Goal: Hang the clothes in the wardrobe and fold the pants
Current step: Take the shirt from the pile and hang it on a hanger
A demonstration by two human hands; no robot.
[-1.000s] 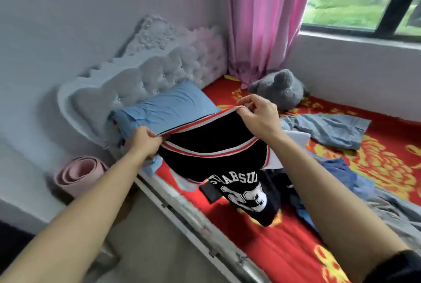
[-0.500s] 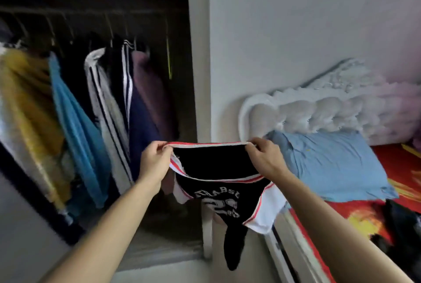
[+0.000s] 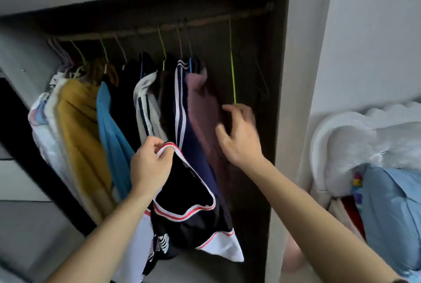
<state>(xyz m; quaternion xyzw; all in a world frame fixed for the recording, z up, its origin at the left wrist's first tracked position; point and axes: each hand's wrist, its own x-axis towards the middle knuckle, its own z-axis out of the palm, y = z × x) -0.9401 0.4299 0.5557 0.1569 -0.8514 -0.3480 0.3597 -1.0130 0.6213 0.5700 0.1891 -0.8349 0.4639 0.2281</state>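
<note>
1. Your left hand (image 3: 150,164) is nearest. Its thumb and curled fingers pinch the white-and-red trim at the top of the black jersey (image 3: 189,193).
2. The jersey hangs from that single pinch, low in the mouth of the wardrobe (image 3: 282,77) and just in front of the clothes already hung there. It droops and bunches, with a white panel at its lowest corner. It looks light, soft and limp, and probably a little slick, so it will not hold a shape for you. Take it by the bound trim at the neck or shoulders, where the edge is firmest, and spread that opening before threading anything through.
3. Your right hand (image 3: 239,136) is higher and further in and holds nothing. Its fingers are spread and loosely bent, with the tips just below the lower end of the yellow-green hanger (image 3: 232,73). The hand is blurred, so I cannot tell whether it touches the hanger.
4. That hanger hangs bare at the right of the row. It looks thin and light and is likely to swing, so grip it near the neck and lift it up off the rail (image 3: 205,21).
5. Behind it, the mauve garment (image 3: 202,111) and the navy striped top (image 3: 182,118) crowd the rail. The gap to their right looks like the place for the jersey.
</note>
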